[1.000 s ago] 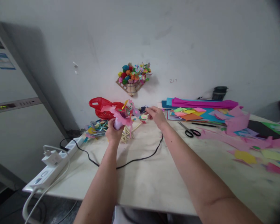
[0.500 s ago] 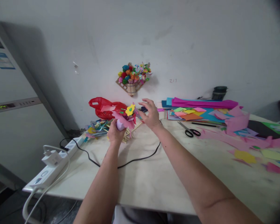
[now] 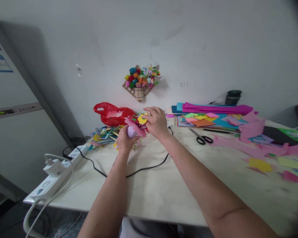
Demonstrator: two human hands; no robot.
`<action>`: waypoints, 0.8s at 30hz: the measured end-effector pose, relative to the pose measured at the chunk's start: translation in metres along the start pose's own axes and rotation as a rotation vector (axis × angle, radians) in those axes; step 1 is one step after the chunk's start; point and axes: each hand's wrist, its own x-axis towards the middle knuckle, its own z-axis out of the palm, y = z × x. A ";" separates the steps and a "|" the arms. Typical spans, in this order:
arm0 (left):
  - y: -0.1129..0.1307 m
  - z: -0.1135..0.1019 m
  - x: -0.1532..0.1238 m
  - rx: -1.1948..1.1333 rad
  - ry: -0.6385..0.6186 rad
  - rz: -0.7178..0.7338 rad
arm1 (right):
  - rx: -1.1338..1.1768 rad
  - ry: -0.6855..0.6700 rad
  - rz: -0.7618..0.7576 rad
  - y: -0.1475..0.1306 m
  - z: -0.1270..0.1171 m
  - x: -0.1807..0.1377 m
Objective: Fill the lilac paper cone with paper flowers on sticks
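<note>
My left hand [image 3: 124, 141] is wrapped round a small lilac pot [image 3: 131, 132] with a pink petal-shaped rim [image 3: 138, 128], held tilted above the table. A yellow paper flower [image 3: 142, 119] with a green centre stands at the pot's mouth, among green and red bits. My right hand [image 3: 157, 123] reaches in from the right, its thumb and fingers closed on the edge of that yellow flower. Its fingertips partly cover the flower. Pale thin sticks lie behind and below my left hand, mostly hidden.
A red plastic bag [image 3: 109, 114] and coloured paper flowers [image 3: 103, 136] lie at the left. Black-handled scissors [image 3: 200, 137], a pencil [image 3: 216, 131] and coloured sheets [image 3: 216, 108] lie at the right. A black cable [image 3: 149, 169] crosses the table towards a white power strip [image 3: 53, 178].
My right hand has moved left and down onto the yellow flower, its fingers drawing in. The pot in my left hand has turned and shifted slightly to the right.
</note>
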 end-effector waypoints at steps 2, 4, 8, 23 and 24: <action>0.002 0.001 0.000 -0.006 0.005 0.004 | 0.018 0.001 0.039 -0.001 0.001 0.000; 0.004 0.002 -0.001 -0.016 0.018 -0.008 | 0.037 -0.005 0.068 -0.003 0.002 0.000; 0.006 0.005 -0.002 -0.026 0.022 -0.089 | 0.046 -0.008 0.062 -0.011 0.005 -0.002; 0.001 0.007 -0.001 -0.102 0.144 -0.241 | 0.055 -0.012 -0.100 -0.028 0.012 -0.013; 0.001 0.006 0.000 -0.126 0.162 -0.276 | 0.070 -0.001 -0.102 -0.028 0.011 -0.013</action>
